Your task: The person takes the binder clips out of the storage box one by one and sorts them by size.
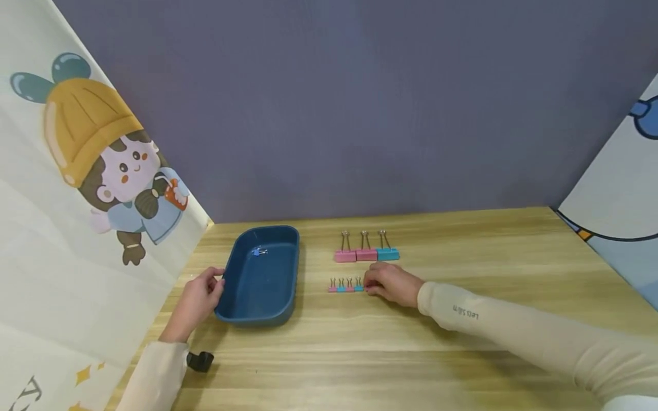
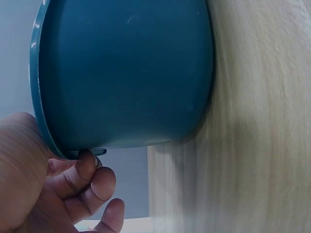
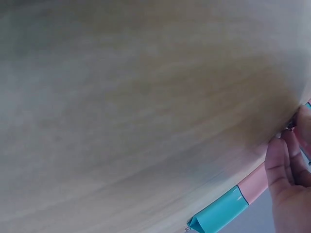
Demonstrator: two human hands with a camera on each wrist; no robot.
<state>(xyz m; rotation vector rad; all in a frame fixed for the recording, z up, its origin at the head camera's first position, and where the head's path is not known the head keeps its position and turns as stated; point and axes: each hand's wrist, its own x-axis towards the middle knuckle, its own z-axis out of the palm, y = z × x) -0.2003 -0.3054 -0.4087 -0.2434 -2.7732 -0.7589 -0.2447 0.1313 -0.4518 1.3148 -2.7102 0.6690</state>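
Note:
My left hand (image 1: 194,298) grips the rim of a dark blue plastic tub (image 1: 259,321) at its left side, fingertips curled under the rim in the left wrist view. A small blue binder clip (image 1: 257,251) lies inside the tub. My right hand (image 1: 393,283) is at the right end of a row of several small pink and blue binder clips (image 1: 341,289), handles pointing away. Its fingertips pinch a small binder clip, mostly hidden by the fingers. Behind that row stand two large pink binder clips (image 1: 345,256) and a large blue binder clip (image 1: 388,254), side by side.
A wooden table (image 1: 329,365) spreads under everything, with a grey-purple panel (image 1: 380,114) along its back edge. A printed cloth (image 1: 77,274) hangs at the left and another (image 1: 627,188) at the right. A black wrist-camera piece (image 1: 200,361) sits by my left cuff.

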